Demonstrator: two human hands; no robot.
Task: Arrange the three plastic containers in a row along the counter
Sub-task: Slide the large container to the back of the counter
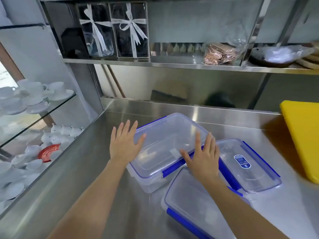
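Both hands flanked the largest container [165, 145], the left hand [123, 146] flat and spread at one side of its lid, the right hand [202, 159] spread across the other, neither gripping. The clear, blue-latched tub lay between the palms on the steel counter [96, 178]. Two smaller containers [248, 164] [191, 200] crowded just beyond the right palm, unaligned; sliding the big tub clear looked the likely next move.
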